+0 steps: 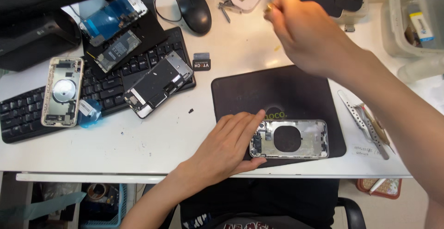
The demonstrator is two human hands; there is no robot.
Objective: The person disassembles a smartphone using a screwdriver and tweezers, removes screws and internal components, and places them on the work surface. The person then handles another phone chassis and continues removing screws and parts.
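We note the left hand [226, 148] lying flat, fingers together, on the near left end of the phone shell [290, 139], which lies on the black mat [277, 95]. Beyond the mat, the right hand [300, 30] pinches something small; we cannot tell what. Left of the mat sits a small black label tag [201, 62].

Both forearms are bare, with no sleeves, watch or gloves showing. The left hand [226, 148] and right hand [300, 32] carry no visible rings. Dark clothing with pale print shows below the fingers [249, 120].
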